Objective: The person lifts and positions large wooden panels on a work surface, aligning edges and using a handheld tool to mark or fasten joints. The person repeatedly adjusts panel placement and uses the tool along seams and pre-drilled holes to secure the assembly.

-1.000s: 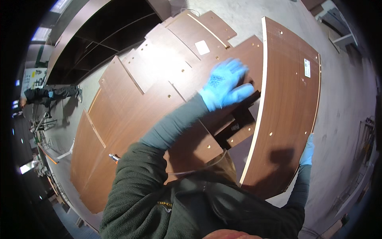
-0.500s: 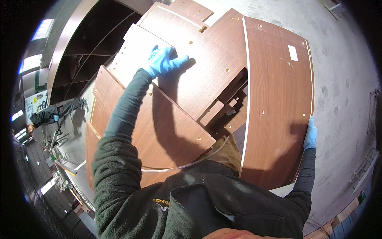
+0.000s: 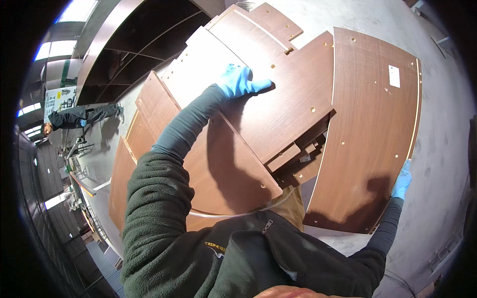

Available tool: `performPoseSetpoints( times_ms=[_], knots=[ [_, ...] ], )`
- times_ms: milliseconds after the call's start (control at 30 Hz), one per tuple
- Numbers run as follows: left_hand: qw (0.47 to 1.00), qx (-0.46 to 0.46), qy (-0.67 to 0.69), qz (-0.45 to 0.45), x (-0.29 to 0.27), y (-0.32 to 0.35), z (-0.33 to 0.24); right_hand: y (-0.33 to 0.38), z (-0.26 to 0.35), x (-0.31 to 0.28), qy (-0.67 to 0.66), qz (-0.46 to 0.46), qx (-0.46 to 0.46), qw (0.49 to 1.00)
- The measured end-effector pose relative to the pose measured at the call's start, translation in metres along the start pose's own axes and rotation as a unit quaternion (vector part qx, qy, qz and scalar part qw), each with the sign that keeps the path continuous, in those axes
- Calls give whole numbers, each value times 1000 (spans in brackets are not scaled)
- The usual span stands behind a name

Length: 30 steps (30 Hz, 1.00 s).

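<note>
Several brown wood-grain panels with drilled holes lie stacked and overlapping on the floor. My left hand (image 3: 241,81), in a blue glove, rests flat on a large panel (image 3: 278,114) in the middle of the pile, fingers pointing right. My right hand (image 3: 401,180), also gloved in blue, grips the right edge of a long panel (image 3: 370,124) that stands apart at the right. Smaller dark pieces (image 3: 303,159) sit in the gap between the two panels.
A tall dark cabinet frame with shelves (image 3: 134,44) lies at the upper left. Another person (image 3: 74,118) bends over at the far left near metal racks. Grey concrete floor (image 3: 447,99) runs along the right.
My left hand has swung from the centre-right of the pile up and leftward onto the middle panel. My right hand stays on the long panel's edge.
</note>
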<state>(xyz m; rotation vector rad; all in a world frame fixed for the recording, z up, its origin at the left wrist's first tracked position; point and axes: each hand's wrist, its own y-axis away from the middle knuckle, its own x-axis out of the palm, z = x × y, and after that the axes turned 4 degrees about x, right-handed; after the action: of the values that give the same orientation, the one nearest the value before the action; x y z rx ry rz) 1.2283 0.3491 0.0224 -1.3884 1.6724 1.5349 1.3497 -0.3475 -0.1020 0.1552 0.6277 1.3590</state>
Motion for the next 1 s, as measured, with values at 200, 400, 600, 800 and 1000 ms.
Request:
performPoseSetpoints(
  times_ms=[200, 400, 600, 800, 1000],
  knots=[
    [1000, 13, 7, 15, -10, 1, 0, -10, 65, 94, 90, -4, 14, 996],
    [996, 66, 52, -30, 0, 7, 0, -13, 111, 173, 108, 98, 34, 989],
    [990, 116, 73, -38, 3, 12, -2, -2, 147, 234, 152, 164, -32, 974],
    [989, 119, 82, -18, 3, 18, -17, -1, 184, 274, 157, 192, -4, 969],
    [991, 91, 96, 8, -6, 19, -22, 31, 218, 325, 445, 144, -136, 873]
  ],
)
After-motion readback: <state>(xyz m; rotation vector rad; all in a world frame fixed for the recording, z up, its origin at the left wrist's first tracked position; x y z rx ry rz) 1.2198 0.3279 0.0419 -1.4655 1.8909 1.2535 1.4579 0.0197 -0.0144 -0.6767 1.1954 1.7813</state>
